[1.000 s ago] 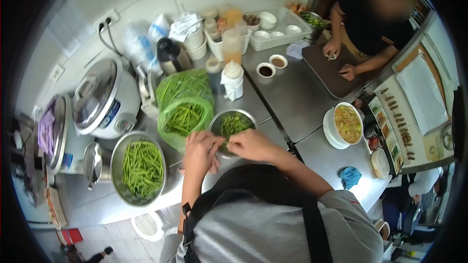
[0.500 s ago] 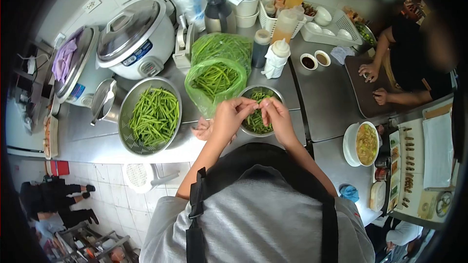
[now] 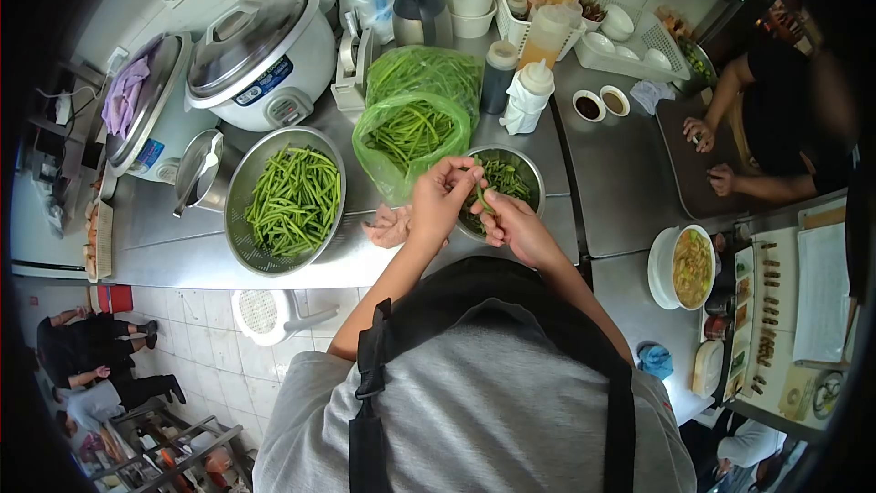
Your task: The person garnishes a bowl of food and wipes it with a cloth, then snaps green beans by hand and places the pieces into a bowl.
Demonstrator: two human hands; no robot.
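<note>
Left fingers (image 3: pixel 463 175) and right fingers (image 3: pixel 502 208) pinching one green bean (image 3: pixel 481 194); metal bowl (image 3: pixel 540 186) below them, green bag (image 3: pixel 394 181) left.

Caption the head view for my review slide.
Left hand and right hand hold a green bean over a metal bowl near a green bag.

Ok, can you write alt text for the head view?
A person's two hands hold a green bean over a metal bowl of green pieces. Left of the bowl, an open green bag and a metal colander of beans sit on a steel counter.
</note>
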